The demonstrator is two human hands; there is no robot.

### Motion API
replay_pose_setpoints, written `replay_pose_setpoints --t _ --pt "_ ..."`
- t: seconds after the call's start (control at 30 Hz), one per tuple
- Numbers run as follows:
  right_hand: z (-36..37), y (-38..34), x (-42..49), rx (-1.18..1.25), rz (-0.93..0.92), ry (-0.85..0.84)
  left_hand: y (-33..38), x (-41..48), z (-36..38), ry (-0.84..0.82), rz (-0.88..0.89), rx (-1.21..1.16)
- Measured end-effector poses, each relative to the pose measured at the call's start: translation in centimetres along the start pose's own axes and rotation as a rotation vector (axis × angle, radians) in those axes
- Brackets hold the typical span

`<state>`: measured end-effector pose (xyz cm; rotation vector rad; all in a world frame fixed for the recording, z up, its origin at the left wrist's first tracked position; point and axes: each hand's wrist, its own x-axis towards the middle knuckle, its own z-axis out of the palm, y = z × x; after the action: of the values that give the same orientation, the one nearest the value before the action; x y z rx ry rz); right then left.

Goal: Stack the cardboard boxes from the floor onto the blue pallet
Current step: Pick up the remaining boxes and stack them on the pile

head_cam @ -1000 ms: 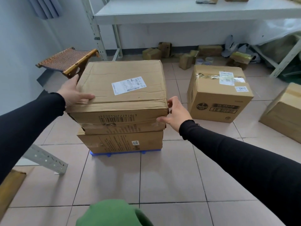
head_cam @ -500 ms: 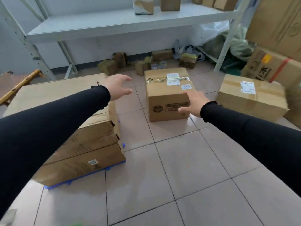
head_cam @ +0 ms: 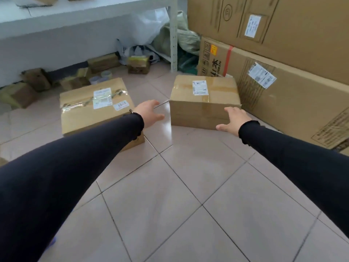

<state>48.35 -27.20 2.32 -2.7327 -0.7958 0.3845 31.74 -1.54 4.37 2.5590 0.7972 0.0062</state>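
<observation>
Two cardboard boxes stand on the tiled floor. The right box (head_cam: 204, 103) has a white label on top and brown tape. The left box (head_cam: 94, 108) has clear tape, a shipping label and a small sticker. My left hand (head_cam: 149, 113) hovers open in the gap between the two boxes, fingers spread. Held open and empty, my right hand (head_cam: 233, 119) is just in front of the right box's near right corner; whether it touches is unclear. The blue pallet is out of view, apart from a small blue sliver (head_cam: 53, 241) at the lower left.
Big flat cartons (head_cam: 283, 76) lean along the right wall, close behind the right box. A white shelf (head_cam: 75, 14) with a metal post (head_cam: 173, 38) runs along the back. Small boxes, tape rolls and plastic bags (head_cam: 143, 29) lie under it. Bare tiles (head_cam: 188, 195) spread out in front.
My view swung right, away from the stacked pallet, which left the frame. Both hands let go of the stacked box and reached out toward the right floor box.
</observation>
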Motion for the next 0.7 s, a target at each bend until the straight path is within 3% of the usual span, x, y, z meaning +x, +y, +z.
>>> replay_pose_setpoints --t 0.3,0.47,0.7 --pt "2.0 9.6 8.4 0.139 0.214 -0.041 3.3 10.5 7.6 -0.021 -0.095 -0.067" --pt "3.4 10.6 11.4 0.319 0.292 -0.065 2.7 14.3 10.1 -0.008 -0.16 -0.143" --pt "3.9 10.0 13.3 0.375 0.308 -0.094 2.0 17.6 10.3 -0.069 -0.23 -0.18"
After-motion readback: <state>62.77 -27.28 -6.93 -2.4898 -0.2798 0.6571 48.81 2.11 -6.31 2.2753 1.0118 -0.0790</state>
